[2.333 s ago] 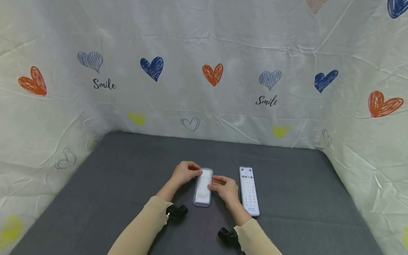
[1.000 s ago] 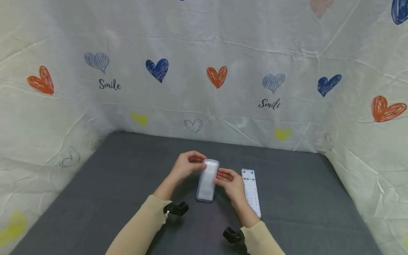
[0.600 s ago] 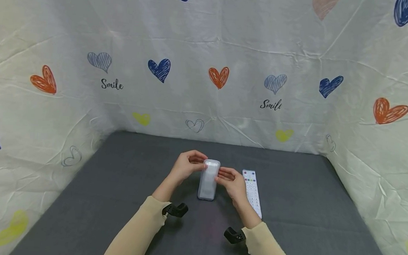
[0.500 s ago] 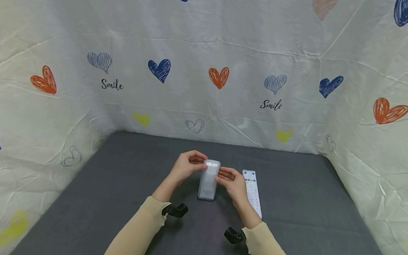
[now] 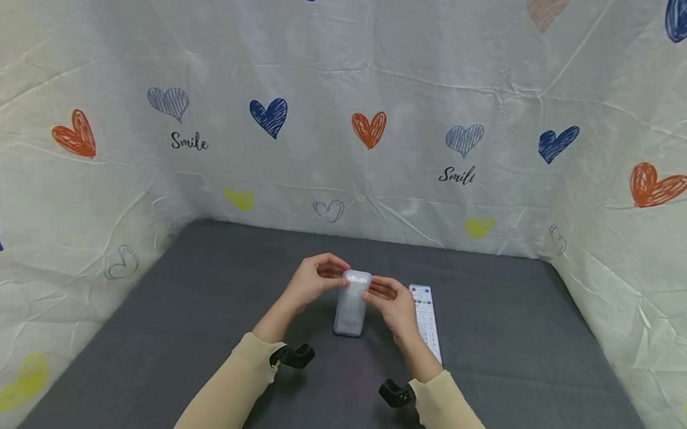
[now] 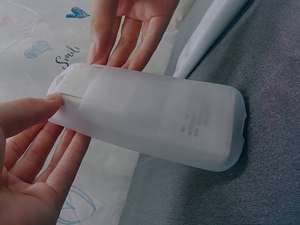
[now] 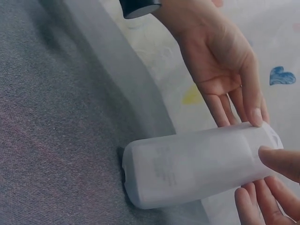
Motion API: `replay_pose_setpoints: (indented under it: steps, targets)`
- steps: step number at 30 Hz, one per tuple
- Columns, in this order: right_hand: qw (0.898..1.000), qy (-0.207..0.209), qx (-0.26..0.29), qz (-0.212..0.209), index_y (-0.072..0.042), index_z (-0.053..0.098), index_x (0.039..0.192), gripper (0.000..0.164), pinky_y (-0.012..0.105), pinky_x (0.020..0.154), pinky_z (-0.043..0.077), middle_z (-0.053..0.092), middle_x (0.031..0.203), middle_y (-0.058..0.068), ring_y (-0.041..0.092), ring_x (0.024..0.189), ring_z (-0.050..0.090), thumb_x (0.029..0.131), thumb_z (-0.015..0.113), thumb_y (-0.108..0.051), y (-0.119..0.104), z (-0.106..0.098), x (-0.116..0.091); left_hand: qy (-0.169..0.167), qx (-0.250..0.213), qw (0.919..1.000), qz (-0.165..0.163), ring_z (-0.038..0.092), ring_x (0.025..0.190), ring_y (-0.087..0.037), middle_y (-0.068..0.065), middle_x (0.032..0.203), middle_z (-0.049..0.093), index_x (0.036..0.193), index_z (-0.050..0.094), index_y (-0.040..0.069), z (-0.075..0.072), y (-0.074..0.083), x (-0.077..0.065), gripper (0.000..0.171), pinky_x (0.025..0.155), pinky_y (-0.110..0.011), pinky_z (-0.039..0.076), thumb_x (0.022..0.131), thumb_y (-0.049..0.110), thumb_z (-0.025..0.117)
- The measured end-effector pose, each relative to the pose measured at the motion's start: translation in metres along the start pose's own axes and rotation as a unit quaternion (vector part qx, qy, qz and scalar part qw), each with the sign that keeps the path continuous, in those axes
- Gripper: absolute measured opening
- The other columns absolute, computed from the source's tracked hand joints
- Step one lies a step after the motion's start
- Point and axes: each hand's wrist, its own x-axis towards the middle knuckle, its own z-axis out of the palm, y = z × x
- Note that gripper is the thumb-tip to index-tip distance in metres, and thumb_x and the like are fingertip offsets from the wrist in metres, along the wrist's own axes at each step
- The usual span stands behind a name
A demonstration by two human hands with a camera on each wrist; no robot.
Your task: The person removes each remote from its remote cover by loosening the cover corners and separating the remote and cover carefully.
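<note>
A white remote control in a translucent cover stands tilted at mid-table, its near end on the cloth and its far end raised. Faint print shows through the cover in the left wrist view; no buttons show on this face. My left hand pinches the raised end at its left edge, thumb on the face and fingers behind. From the other side, my right hand holds the right edge near the top the same way. Right of that hand lies a second white remote control, buttons up, partly hidden by the wrist.
Dark grey cloth covers the table. A pale curtain printed with hearts and "Smile" surrounds it at the back and both sides. Black wrist cameras, such as the left one, stick out inward from both sleeves.
The covered remote lay flat 2.3 seconds ago; its far end has since been lifted. Over the last half second it tilts slightly more, and the right fingers shift up along its edge.
</note>
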Motion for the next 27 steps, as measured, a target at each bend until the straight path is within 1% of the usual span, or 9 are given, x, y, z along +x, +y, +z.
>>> replay_pose_setpoints:
  steps: [4,6,11,16,21,25,27]
  targets:
    - [1.0,-0.003,0.007,-0.007,0.004,0.06,0.118,0.041,0.031,0.083,0.055,0.064,0.117,0.023,0.029,0.108,0.063,0.08,0.073,-0.002,-0.002,-0.001,0.003,-0.009,-0.006,0.9999,0.008,0.065,0.099,-0.026,-0.017,0.11,0.067,0.11,0.064,-0.001,0.0,0.014,-0.008,0.03,0.082,-0.035,0.054,0.082,0.006,0.072]
    - [1.0,-0.004,0.007,-0.008,0.004,0.06,0.118,0.041,0.03,0.083,0.055,0.064,0.116,0.023,0.028,0.107,0.064,0.08,0.074,-0.002,-0.004,-0.002,0.003,-0.012,-0.014,0.9998,0.012,0.065,0.099,-0.025,-0.017,0.11,0.067,0.11,0.064,-0.002,0.0,0.017,-0.011,0.03,0.082,-0.034,0.054,0.082,0.005,0.072]
    - [1.0,0.0,0.0,-0.006,0.001,0.063,0.115,0.039,0.027,0.082,0.055,0.066,0.114,0.019,0.024,0.103,0.065,0.078,0.075,-0.003,-0.008,-0.002,0.003,-0.018,-0.021,0.9996,0.01,0.065,0.099,-0.026,-0.018,0.11,0.067,0.109,0.064,-0.002,0.001,0.019,-0.013,0.03,0.081,-0.034,0.055,0.082,0.005,0.072]
    - [1.0,0.005,-0.01,-0.023,0.001,0.064,0.113,0.037,0.028,0.08,0.055,0.067,0.112,0.017,0.023,0.101,0.066,0.078,0.076,-0.005,-0.01,-0.003,0.005,-0.017,-0.016,0.9997,0.012,0.065,0.099,-0.027,-0.019,0.109,0.067,0.109,0.065,-0.001,0.002,0.019,-0.015,0.03,0.081,-0.034,0.055,0.081,0.005,0.073]
    - [0.999,-0.005,-0.017,-0.033,-0.001,0.065,0.113,0.036,0.027,0.081,0.055,0.067,0.114,0.017,0.024,0.103,0.065,0.079,0.075,-0.006,-0.014,-0.004,0.007,-0.017,-0.013,0.9997,0.013,0.065,0.098,-0.025,-0.018,0.108,0.068,0.108,0.065,0.0,0.002,0.02,-0.016,0.029,0.081,-0.034,0.055,0.081,0.005,0.073]
    - [0.999,-0.011,-0.02,-0.039,-0.001,0.065,0.113,0.036,0.028,0.081,0.055,0.067,0.113,0.017,0.026,0.103,0.065,0.079,0.075,-0.006,-0.017,-0.004,0.009,-0.022,-0.015,0.9995,0.017,0.065,0.097,-0.025,-0.018,0.108,0.068,0.109,0.064,0.0,0.001,0.018,-0.017,0.029,0.081,-0.034,0.055,0.081,0.005,0.073]
    - [0.999,-0.014,-0.023,-0.044,0.0,0.065,0.114,0.037,0.028,0.081,0.055,0.067,0.114,0.018,0.027,0.103,0.065,0.079,0.076,-0.007,-0.018,-0.005,0.01,-0.023,-0.016,0.9994,0.02,0.065,0.097,-0.026,-0.018,0.109,0.067,0.109,0.064,0.0,0.001,0.012,-0.014,0.029,0.081,-0.034,0.055,0.082,0.005,0.073]
